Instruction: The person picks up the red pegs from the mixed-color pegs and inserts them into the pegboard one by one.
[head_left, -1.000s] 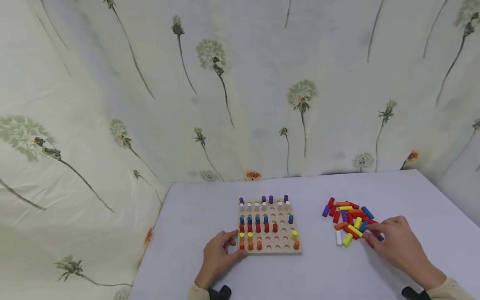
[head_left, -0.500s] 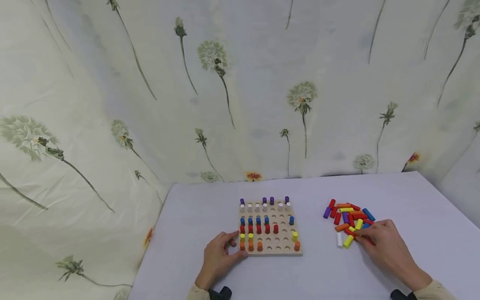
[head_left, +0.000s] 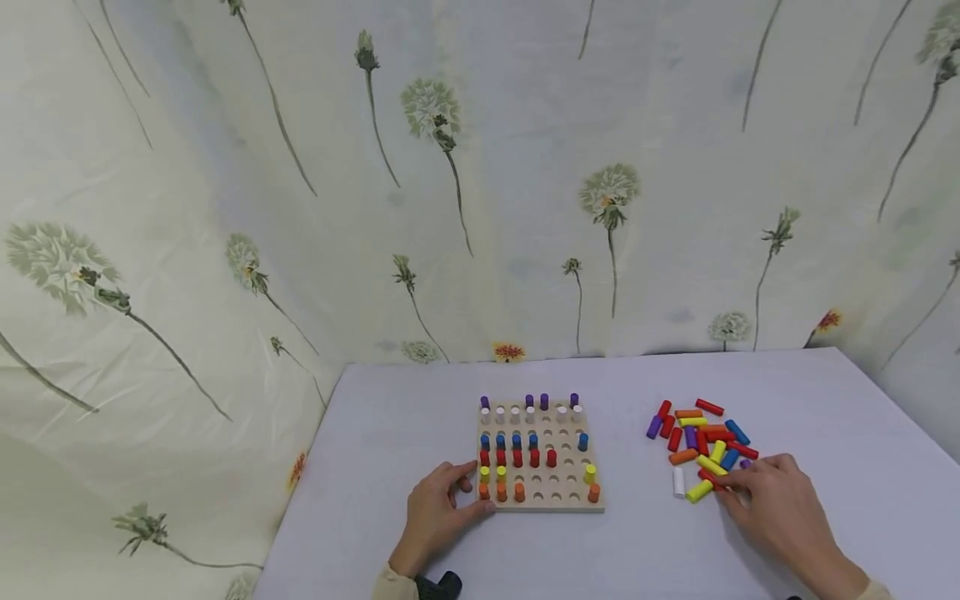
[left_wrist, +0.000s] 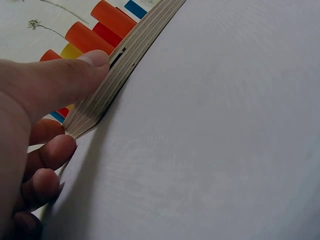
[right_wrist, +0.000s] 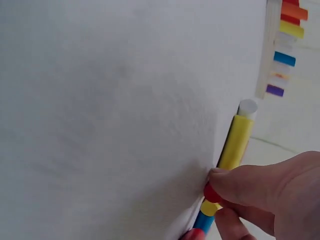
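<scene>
The left hand [head_left: 435, 517] is resting on the desk [head_left: 615, 550] at the near left corner of the wooden pegboard [head_left: 555, 498]. Its thumb [left_wrist: 75, 75] is pressing against the board's layered plywood edge while the other fingers [left_wrist: 50, 155] are curling loosely beside the corner, so the corner is being pinched lightly.

The right hand [head_left: 772, 504] is lying palm down at the near edge of the loose peg pile [head_left: 701, 442], well right of the board. Its fingers [right_wrist: 260, 185] are pinching a red peg [right_wrist: 211, 192], which is lying on the desk touching a yellow peg [right_wrist: 235, 142].

No readable writing is showing on any item.

The red peg is a short, glossy painted cylinder, mostly covered by the fingertips.
</scene>
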